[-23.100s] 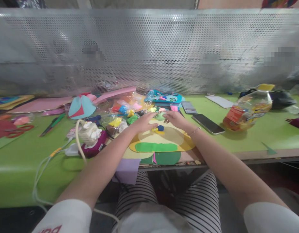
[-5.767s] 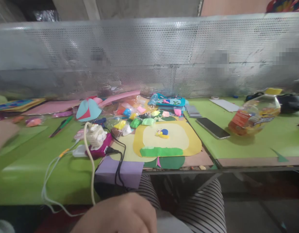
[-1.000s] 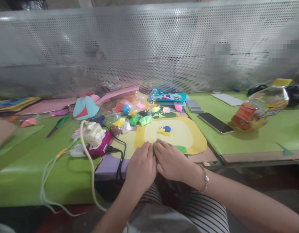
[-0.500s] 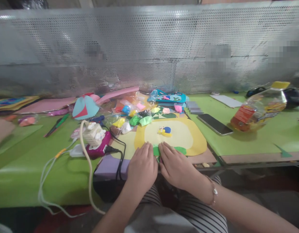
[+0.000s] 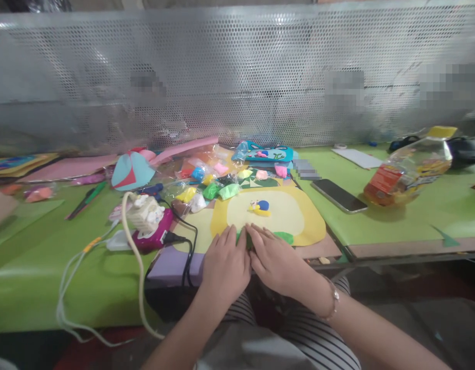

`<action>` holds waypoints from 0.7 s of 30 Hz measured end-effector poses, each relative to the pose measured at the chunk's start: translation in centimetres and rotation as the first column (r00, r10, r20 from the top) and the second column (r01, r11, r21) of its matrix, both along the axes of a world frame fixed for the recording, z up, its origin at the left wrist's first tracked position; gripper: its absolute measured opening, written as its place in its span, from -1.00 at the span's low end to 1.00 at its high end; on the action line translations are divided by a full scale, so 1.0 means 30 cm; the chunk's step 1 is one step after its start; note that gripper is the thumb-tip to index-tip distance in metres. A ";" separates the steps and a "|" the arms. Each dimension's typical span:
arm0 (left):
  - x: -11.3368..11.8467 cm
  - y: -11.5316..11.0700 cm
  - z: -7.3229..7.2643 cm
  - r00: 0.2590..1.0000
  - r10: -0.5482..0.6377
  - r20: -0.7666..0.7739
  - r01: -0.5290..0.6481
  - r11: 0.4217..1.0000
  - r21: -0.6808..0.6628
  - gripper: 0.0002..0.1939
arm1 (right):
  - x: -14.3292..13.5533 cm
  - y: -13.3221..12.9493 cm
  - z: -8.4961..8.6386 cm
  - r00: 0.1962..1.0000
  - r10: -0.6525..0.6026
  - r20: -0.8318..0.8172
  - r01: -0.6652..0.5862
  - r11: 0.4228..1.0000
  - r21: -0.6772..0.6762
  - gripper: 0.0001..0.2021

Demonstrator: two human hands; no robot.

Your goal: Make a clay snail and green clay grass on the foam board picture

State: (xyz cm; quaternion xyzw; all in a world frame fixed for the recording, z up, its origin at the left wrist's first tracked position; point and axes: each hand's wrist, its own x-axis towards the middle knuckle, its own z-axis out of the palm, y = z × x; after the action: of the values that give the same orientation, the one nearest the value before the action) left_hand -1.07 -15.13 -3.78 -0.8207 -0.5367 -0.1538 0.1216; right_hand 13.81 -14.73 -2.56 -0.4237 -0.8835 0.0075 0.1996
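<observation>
Side by side at the table's front edge, my left hand (image 5: 227, 259) and my right hand (image 5: 274, 257) lie with fingers stretched out, their index fingertips almost meeting. Both rest over a flat green strip (image 5: 284, 237) along the near edge of a yellow sheet (image 5: 316, 226); its middle is hidden under my fingers, and I cannot tell whether it is clay or paper. Inside the yellow border is a pale cream oval (image 5: 284, 208). On that, just beyond my fingertips, sits a small clay snail-like figure (image 5: 261, 207) with a blue top and yellow base.
Bags of coloured clay (image 5: 212, 190) lie behind the sheet. Left are a magenta power strip (image 5: 154, 234) with cables and scissors (image 5: 86, 199). Right are a phone (image 5: 338, 195) and a tilted-looking bottle (image 5: 407, 169). A perforated metal panel (image 5: 237, 77) stands behind.
My right hand has shifted slightly left, and its fingertips are closer to my left hand's. The whole view has moved a little; the figure stays in place on the sheet.
</observation>
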 end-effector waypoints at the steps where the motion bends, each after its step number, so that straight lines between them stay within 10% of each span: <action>1: 0.001 0.002 0.000 1.000 -0.002 -0.009 0.002 1.000 -0.005 -0.52 | -0.005 -0.003 0.001 1.000 -0.015 0.010 0.015 1.000 0.003 -0.50; 21: 0.007 0.001 -0.019 0.999 0.027 0.034 -0.029 0.998 0.049 -0.51 | 0.015 0.011 -0.019 0.994 -0.108 -0.013 0.109 0.989 0.104 -0.51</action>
State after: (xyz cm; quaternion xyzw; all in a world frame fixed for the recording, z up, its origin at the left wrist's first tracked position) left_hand -0.85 -15.11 -4.35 -0.8072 -0.5460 -0.1790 0.1351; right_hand 14.25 -14.41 -3.14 -0.4600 -0.8577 -0.0483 0.2248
